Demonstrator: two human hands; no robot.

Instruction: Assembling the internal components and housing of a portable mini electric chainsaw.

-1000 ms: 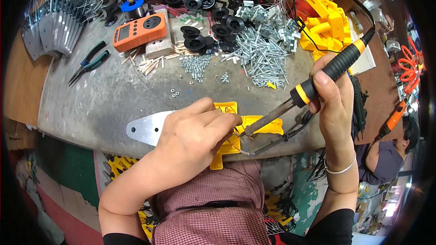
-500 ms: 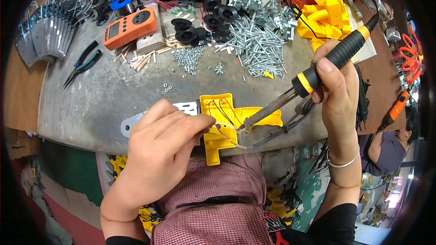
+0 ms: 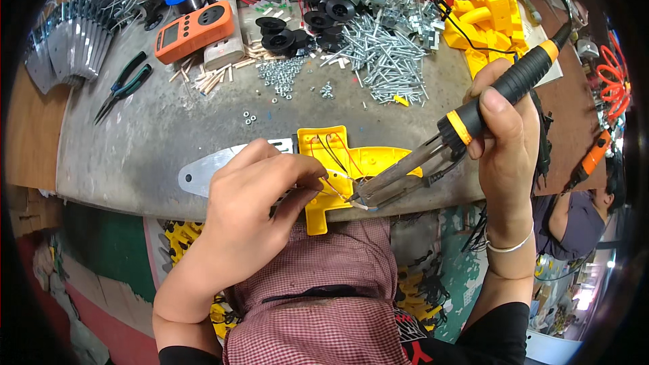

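A yellow plastic half-shell [image 3: 382, 157] lies at the table's near edge, its hollow side up, with thin red, black and white wires [image 3: 336, 149] inside. A flat silver metal blade [image 3: 198, 174] extends left from it, partly under my left hand [image 3: 250, 196]. That hand is closed in a pinch on a thin wire over the shell; its fingertips hide the wire's end. In my right hand [image 3: 507, 118] is a soldering iron [image 3: 466, 122] with a black and yellow handle. Its tip points down-left to the wire joint in the shell; whether they touch I cannot tell.
Long-nosed pliers [image 3: 125, 88] and an orange meter [image 3: 195, 32] lie far left. Behind are loose screws [image 3: 385, 61], small nuts [image 3: 278, 78], black spools [image 3: 277, 34] and stacked yellow shells [image 3: 483, 17]. A black cord [image 3: 443, 174] runs beside the shell. Another person [image 3: 574, 226] sits at right.
The yellow shell has slid slightly away from me. My left fingers have shifted a little toward the joint, and the iron's tip has dropped lower and slightly left among the wires.
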